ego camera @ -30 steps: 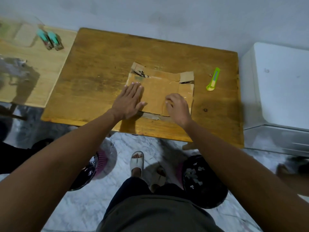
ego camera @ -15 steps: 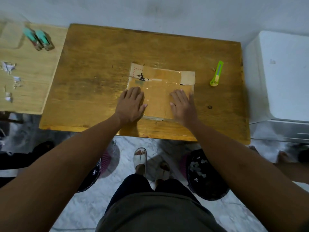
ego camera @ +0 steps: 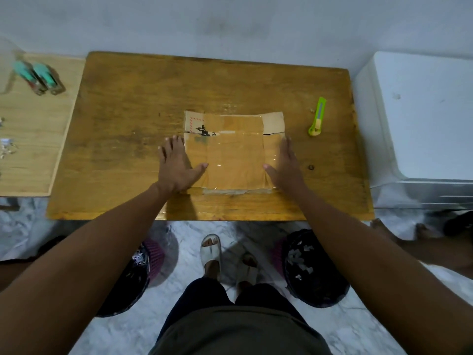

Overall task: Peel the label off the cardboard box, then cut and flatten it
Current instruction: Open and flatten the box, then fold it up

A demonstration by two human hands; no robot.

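The flattened cardboard box lies on the wooden table, brown with shiny tape across it and a black print near its far left corner. My left hand lies flat on its left edge, fingers straight, thumb pointing onto the cardboard. My right hand presses flat on the right edge in the same way. A green utility knife rests on the table to the right of the box, apart from both hands.
A lighter wooden table at the left carries two teal-handled tools and paper scraps. A white appliance stands at the right. Two dark bins with scraps stand on the floor beside my feet.
Both hands have slid outward from the middle of the cardboard to its left and right edges. The box flaps now lie flatter against the table.
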